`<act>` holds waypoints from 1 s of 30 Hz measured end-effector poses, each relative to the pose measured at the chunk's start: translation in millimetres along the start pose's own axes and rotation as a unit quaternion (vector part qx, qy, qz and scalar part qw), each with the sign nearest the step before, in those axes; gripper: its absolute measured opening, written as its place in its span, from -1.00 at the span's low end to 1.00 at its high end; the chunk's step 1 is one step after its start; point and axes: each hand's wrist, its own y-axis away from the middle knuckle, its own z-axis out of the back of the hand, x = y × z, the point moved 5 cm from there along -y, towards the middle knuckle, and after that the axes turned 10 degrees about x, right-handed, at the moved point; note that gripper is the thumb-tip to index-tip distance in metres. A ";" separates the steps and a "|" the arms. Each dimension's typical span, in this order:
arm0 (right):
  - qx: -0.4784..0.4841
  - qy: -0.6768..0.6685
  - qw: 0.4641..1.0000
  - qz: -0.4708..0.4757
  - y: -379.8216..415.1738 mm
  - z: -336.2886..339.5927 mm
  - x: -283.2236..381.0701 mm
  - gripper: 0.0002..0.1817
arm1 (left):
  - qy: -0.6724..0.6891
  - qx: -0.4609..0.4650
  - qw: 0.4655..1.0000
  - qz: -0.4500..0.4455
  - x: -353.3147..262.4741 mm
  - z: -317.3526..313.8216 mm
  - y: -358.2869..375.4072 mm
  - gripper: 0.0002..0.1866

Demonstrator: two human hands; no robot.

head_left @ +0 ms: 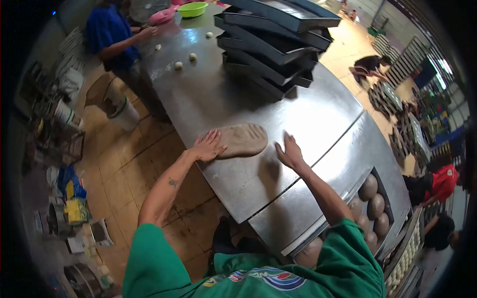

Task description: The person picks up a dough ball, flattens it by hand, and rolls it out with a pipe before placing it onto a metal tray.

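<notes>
Two hands work one slab of dough (pixel 242 140) near the front edge of the steel table (pixel 318 119). Left hand (pixel 207 147) is open, fingers spread, palm flat on the slab's near-left end. Right hand (pixel 289 151) is also open and flat, resting on bare metal just beside the slab's right end, apart from it; neither hand grips anything.

Slab is tan, oval, pressed fairly flat, w/ finger grooves across its right end. Those grooves suggest it's soft and takes a dent easily, prob. a bit tacky against the steel. Looks dense enough to have some weight, and limp: lifted by one end it would likely sag or stretch. Best hold, judging by shape, is both palms under or along the long sides, not pinched at an edge.

Behind it sits a stack of dark trays (pixel 273 42), skewed on each other. Further back, small dough balls (pixel 185 60) lie scattered on the table, near a green bowl (pixel 193 9) and a pink one beside it. A person in a blue shirt (pixel 110 32) stands at the far left side w/ a hand on the table. Lower right, below table level, a tray of round brown loaves (pixel 372 203). Other people crouch on the floor at right.
</notes>
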 end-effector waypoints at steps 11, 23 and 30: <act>0.169 0.149 0.914 -0.337 272.8 -56.3 -48.1 -0.06 | -0.054 -0.039 0.993 -0.092 -135.4 -3.5 -9.1 0.00; -0.211 -0.169 0.926 -0.264 247.3 -68.6 -33.8 -0.07 | 0.093 -0.089 0.984 -0.121 -103.3 -10.4 36.3 0.17; -0.006 -0.037 0.991 0.131 175.4 -40.0 21.3 -0.50 | -0.086 -0.361 0.928 -0.038 -117.6 -38.9 146.7 0.07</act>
